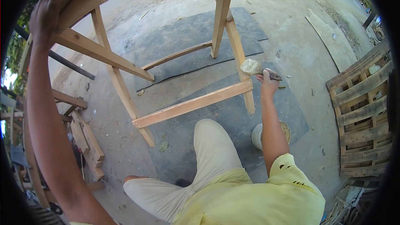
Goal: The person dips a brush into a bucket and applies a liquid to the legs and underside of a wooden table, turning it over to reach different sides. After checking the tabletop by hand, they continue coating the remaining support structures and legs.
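My right hand [268, 84] has its fingers closed round a brush [252, 66], its pale head against the far right leg of the wooden frame [191, 105]. My left hand [45, 13] grips the frame's top, far left. A bucket [257, 135] sits beside my right forearm. A dark mat [196, 29] covers dusty concrete ground [291, 29] outdoors; a pallet [362, 112] lies right

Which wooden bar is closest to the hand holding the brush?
The wide, pale crossbar lowest down: its right end almost reaches the right hand with the brush. The thin back rail and the upper left bar sit farther off.
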A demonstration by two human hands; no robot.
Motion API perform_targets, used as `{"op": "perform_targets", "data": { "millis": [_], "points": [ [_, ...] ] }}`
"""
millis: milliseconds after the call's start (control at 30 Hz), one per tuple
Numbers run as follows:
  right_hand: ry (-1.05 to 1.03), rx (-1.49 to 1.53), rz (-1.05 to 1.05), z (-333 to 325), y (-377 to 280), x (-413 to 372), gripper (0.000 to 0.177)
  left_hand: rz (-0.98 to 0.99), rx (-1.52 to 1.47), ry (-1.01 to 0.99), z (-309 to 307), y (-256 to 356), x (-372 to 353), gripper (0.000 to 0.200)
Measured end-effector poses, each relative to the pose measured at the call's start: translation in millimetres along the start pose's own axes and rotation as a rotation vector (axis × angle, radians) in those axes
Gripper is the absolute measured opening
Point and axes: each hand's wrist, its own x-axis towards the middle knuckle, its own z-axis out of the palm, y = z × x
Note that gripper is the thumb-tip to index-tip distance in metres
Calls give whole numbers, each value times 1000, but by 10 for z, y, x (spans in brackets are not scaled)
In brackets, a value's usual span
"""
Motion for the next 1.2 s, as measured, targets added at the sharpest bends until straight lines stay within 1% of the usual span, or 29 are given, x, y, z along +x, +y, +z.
{"op": "perform_targets", "data": {
  "millis": [67,100,167,200,233,267,300,367,400,433,467,500,533,567,600,667,800,867,900,967,1000,1033,1100,1133,1167,1200],
  "points": [
    [-55,-302,35,-259,-151,32,19,73,43,33,38,-96,21,65],
    [-55,-313,36,-310,-246,93,19,66,38,25,60,-161,29,65],
    [-105,-522,-136,-248,-469,275,22,284,130,43,86,-294,45,63],
    [-108,-527,-139,-151,-622,336,22,315,130,120,104,-254,12,67],
    [-173,-672,-123,-32,-783,390,23,309,130,117,29,-61,-75,67],
    [-237,-817,-106,68,-860,437,24,247,86,90,-103,240,-182,79],
    [-237,-821,-109,154,-841,473,24,186,40,65,-184,422,-241,98],
    [-408,-974,-37,305,-721,497,30,170,62,37,-211,461,-304,97],
    [-407,-976,-40,361,-605,509,30,162,89,14,-221,446,-310,95],
    [-417,-1051,-74,413,-477,507,32,158,85,15,-184,413,-301,95],
    [-429,-1127,-106,448,-376,535,34,259,48,153,-111,381,-281,94],
    [-430,-1134,-106,526,-371,555,34,361,11,290,-81,383,-297,95],
    [-422,-1148,-103,612,-369,585,33,356,9,287,-97,369,-314,95],
    [-416,-1162,-97,657,-363,579,31,255,41,209,-136,363,-326,76],
    [-416,-1164,-98,694,-416,542,31,155,72,134,-170,385,-337,66],
    [-320,-1060,-147,776,-540,500,33,174,57,156,-180,398,-334,67],
    [-351,-1027,-99,651,-485,262,34,228,73,212,-78,288,-266,68],
    [-369,-1098,-364,596,-295,235,35,218,79,205,-50,268,-242,69],
    [-371,-1101,-364,615,-332,249,35,211,94,200,-48,244,-225,69],
    [-255,-864,-376,674,-516,264,34,188,135,169,-47,193,-176,70],
    [-219,-724,-347,664,-591,270,34,166,175,145,-52,187,-159,71],
    [-219,-731,-343,599,-636,220,34,166,172,138,-44,183,-186,71],
    [-127,-468,-301,429,-737,70,33,188,117,167,-45,219,-219,73],
    [-150,-429,-236,307,-715,-23,31,182,113,163,-42,199,-221,73],
    [-150,-437,-237,165,-620,-121,31,221,148,170,-36,185,-225,73],
    [-158,-492,-162,26,-487,-205,29,258,184,180,-33,173,-227,73]
  ]
}}
